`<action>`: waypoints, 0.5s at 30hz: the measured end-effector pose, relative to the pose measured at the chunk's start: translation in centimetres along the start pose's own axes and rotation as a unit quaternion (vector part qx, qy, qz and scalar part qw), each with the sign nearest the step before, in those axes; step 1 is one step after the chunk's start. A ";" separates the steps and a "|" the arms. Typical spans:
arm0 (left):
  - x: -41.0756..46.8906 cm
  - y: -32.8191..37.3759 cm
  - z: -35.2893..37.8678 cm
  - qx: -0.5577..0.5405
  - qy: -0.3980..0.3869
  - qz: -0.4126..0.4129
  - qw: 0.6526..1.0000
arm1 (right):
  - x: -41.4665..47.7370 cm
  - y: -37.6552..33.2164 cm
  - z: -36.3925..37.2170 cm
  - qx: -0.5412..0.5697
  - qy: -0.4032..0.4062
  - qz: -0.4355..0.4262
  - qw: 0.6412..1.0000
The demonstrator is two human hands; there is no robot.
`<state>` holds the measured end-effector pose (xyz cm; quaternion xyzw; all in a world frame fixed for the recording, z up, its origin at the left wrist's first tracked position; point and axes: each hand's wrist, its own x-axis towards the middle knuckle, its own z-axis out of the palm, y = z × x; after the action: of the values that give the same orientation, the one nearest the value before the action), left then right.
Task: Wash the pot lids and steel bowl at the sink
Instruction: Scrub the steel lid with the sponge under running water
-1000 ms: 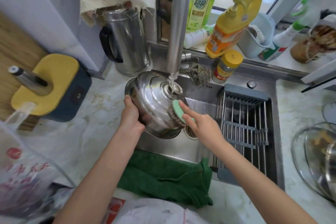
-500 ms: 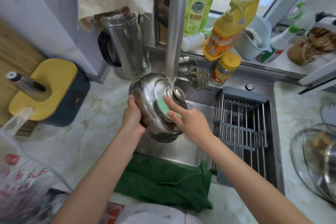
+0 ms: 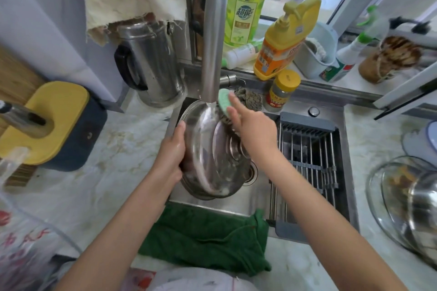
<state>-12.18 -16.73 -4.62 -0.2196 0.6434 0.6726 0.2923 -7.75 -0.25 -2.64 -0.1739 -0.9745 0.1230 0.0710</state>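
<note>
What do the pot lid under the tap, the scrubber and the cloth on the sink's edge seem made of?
Pot lid: likely stainless steel, polished; it mirrors its surroundings and shines wet. Scrubber: pale green back, probably plastic or foam; dark underside too blurred to tell. Cloth: dark green terry or microfibre, matte and softly folded.
</note>
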 end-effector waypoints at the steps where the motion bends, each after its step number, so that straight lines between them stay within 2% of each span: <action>1: 0.0 -0.1 0.1 -0.004 -0.002 -0.010 1.000 | 0.3 0.6 0.0 0.036 -0.032 0.025 0.999; 2: -0.1 -0.1 0.2 -0.010 -0.002 -0.019 1.000 | 0.2 0.5 -0.2 0.077 -0.040 0.028 0.996; 3: -0.1 -0.2 0.1 -0.018 -0.001 -0.023 1.000 | -0.6 -0.2 -0.2 0.096 -0.034 -0.006 0.995; 6: 0.2 0.2 0.1 -0.037 -0.017 -0.016 0.999 | -3.5 -2.4 0.4 0.053 0.023 -0.178 0.982; 7: 0.0 0.3 0.2 -0.038 -0.016 -0.020 0.999 | -3.0 -2.5 0.2 0.047 0.023 -0.181 0.982; 8: -0.2 0.2 0.4 -0.031 -0.010 -0.027 0.999 | -1.7 -2.3 -0.1 0.057 0.013 -0.144 0.988; 10: -0.7 -0.2 0.5 -0.009 0.001 -0.028 1.000 | 1.1 -1.1 -0.2 0.051 -0.060 -0.038 0.996; 12: -1.0 -0.5 0.5 0.008 0.002 -0.019 1.000 | 1.9 -1.1 -0.3 0.025 -0.066 -0.018 0.997; 13: -1.1 -0.5 0.3 0.014 0.001 -0.015 1.000 | 1.4 -1.9 -0.3 0.038 -0.045 -0.041 0.997; 15: -1.2 -0.6 -0.3 0.050 0.013 0.010 0.999 | -1.0 -3.7 0.1 0.069 -0.019 -0.151 0.986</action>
<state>-10.89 -17.13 -4.26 -0.2075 0.6819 0.6397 0.2876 -7.98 -3.98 -1.84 -0.0175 -0.9799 0.1812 0.0816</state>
